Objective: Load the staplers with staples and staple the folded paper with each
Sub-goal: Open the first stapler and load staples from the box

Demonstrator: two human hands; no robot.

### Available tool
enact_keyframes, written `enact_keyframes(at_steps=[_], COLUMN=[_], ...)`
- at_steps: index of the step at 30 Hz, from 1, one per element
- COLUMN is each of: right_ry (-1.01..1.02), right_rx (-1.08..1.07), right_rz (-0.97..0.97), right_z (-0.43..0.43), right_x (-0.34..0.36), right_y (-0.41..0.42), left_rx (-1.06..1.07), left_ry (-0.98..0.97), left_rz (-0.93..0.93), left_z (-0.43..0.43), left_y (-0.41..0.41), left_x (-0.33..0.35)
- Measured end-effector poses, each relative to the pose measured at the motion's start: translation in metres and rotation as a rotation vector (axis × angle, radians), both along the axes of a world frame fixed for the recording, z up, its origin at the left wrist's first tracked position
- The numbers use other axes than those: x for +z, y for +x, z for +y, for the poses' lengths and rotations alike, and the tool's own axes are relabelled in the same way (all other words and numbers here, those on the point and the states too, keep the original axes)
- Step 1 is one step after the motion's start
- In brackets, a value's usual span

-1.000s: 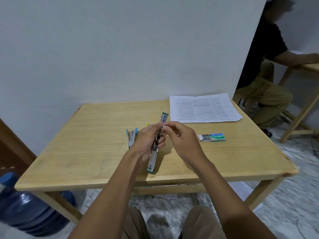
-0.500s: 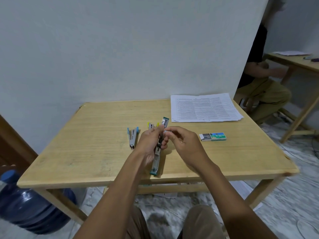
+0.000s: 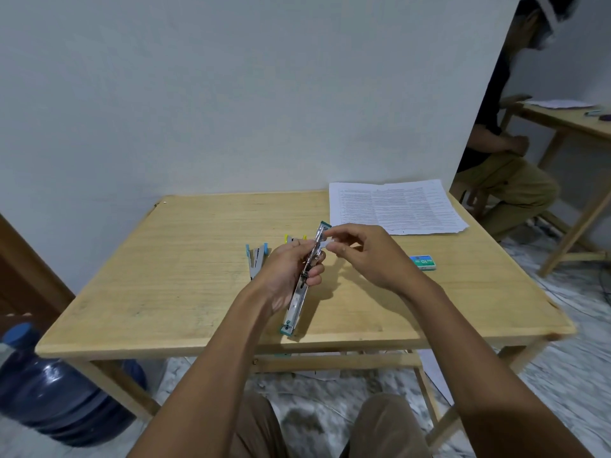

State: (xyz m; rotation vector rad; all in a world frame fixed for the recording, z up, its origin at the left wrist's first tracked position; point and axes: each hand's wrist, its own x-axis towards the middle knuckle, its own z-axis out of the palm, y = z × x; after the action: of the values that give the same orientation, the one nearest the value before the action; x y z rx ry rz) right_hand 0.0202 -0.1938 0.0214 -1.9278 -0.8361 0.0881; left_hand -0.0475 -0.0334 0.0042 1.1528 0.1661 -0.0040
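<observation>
My left hand (image 3: 287, 272) grips a teal stapler (image 3: 299, 302) swung fully open into one long strip above the table's front middle. My right hand (image 3: 360, 256) pinches something small at the stapler's upper metal channel; what it holds is too small to tell. A blue stapler (image 3: 256, 259) lies opened on the table just left of my left hand. A yellow stapler (image 3: 292, 239) shows partly behind my left fingers. The green staple box (image 3: 423, 262) lies to the right, partly hidden by my right hand. Printed paper (image 3: 395, 206) rests at the far right.
The wooden table (image 3: 185, 259) stands against a white wall. A blue water jug (image 3: 56, 391) sits on the floor at the left. A seated person (image 3: 506, 173) and a second table (image 3: 568, 120) are at the right.
My right hand's fingers have shifted up along the open stapler toward its top end. The left hand keeps its grip; the stapler has barely moved.
</observation>
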Motion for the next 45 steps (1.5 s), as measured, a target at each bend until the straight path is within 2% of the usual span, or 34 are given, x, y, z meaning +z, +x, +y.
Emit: enact_keyframes(at_steps=[7,19,31,38,41,45], right_ry=[-0.169,-0.386,-0.282,-0.291,-0.266,-0.283], right_rx=[0.096,0.209,0.063,0.037,-0.02,0.009], right_rz=[-0.176,-0.319,-0.264,-0.416,-0.404,-0.343], right_z=[-0.001,0.001,0.002,0.004,-0.001,-0.007], right_x=[0.004,0.013,0.0,-0.017,-0.028,-0.039], right_y=[0.01,0.016,0.008,0.001,-0.004,-0.007], left_rx=[-0.095,-0.179,-0.149,-0.117,-0.111,-0.101], left_ry=[0.085,0.023,0.043,0.006,0.05,0.09], left_rz=[0.022,0.121,0.139,0.181,0.207,0.243], left_z=[0.003,0.006,0.005,0.001,0.001,0.004], left_y=[-0.002,-0.006,-0.007,-0.004,-0.002,0.001], left_x=[0.006,0.007,0.003,0.002,0.0,-0.003])
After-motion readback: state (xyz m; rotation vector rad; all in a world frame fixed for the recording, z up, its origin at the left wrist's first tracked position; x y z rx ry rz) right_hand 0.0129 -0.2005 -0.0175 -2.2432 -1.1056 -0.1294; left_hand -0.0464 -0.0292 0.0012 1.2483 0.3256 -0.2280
